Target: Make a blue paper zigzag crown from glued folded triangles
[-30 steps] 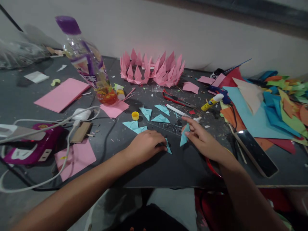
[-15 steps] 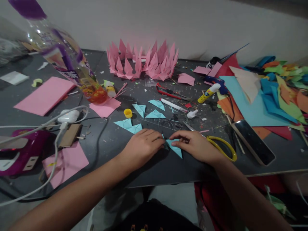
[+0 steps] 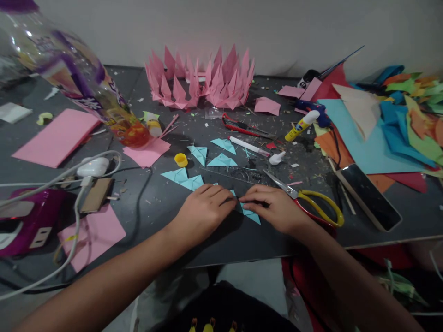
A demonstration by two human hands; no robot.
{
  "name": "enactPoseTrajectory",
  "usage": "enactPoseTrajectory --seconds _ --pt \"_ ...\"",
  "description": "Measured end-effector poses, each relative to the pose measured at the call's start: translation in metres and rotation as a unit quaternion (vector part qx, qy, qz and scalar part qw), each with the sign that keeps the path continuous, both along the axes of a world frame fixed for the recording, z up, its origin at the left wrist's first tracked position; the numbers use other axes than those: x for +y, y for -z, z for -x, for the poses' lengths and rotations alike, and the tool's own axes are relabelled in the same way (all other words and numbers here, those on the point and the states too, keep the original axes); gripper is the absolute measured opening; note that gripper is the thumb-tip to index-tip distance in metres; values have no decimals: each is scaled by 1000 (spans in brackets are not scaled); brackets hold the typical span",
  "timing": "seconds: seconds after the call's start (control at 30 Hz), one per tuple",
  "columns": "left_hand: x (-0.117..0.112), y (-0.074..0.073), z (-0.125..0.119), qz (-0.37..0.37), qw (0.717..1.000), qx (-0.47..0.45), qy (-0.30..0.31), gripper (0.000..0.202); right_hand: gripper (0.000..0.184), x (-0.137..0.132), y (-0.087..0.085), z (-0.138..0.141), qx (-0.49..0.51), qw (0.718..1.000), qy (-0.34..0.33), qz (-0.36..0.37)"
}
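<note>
My left hand [image 3: 206,206] lies palm down near the table's front edge, fingers closed together on a folded light-blue paper piece, mostly hidden beneath them. Facing it, my right hand [image 3: 278,206] pinches another folded light-blue paper piece [image 3: 252,216], whose pointed end shows below the fingers. The two pieces meet or overlap between my fingertips; which, I cannot tell. Beyond my left hand lie joined blue folded pieces [image 3: 183,178]. Farther back are separate blue triangles [image 3: 222,160]. Scissors [image 3: 320,205] with yellow and red handles lie beside my right hand.
Pink folded-paper rings [image 3: 180,94] stand by the wall. A tilted-looking bottle [image 3: 121,117] and a magenta device [image 3: 31,221] with white cables are on the left. A red cutter [image 3: 242,127], a glue stick [image 3: 301,127], a phone [image 3: 370,196] and coloured paper [image 3: 363,143] lie right of centre.
My right fingertips have come closer to my left hand, bringing the blue pieces together. The view has shifted slightly, showing more of the scissors.
</note>
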State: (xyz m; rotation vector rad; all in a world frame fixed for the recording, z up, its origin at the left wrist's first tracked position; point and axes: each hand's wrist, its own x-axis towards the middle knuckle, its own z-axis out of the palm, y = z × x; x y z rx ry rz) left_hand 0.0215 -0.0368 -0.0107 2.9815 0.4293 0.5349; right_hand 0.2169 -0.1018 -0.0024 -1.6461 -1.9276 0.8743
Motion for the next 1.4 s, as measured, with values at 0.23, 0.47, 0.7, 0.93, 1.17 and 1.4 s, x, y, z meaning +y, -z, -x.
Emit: enactPoseTrajectory --seconds 0.23,0.47,0.7,0.93,1.17,1.4 --pt "-8 -4 -1 -38 999 8 15 22 19 0 4 1 -3 1000 -10 -26" --pt "-10 -4 -1 -24 999 -1 28 19 15 1 7 0 -9 1000 11 -20" --pt "-11 -3 -1 -26 999 4 30 15 13 4 7 0 0 1000 0 -24" --pt "-12 -3 -1 -27 999 26 30 17 15 4 7 1 -1 999 -4 -38" --pt "-13 -5 -3 -40 998 44 30 18 15 6 8 1 -15 998 -15 -60" --pt "-30 -3 -3 -84 995 47 6 28 18 -14 12 11 -160 958 -18 -236"
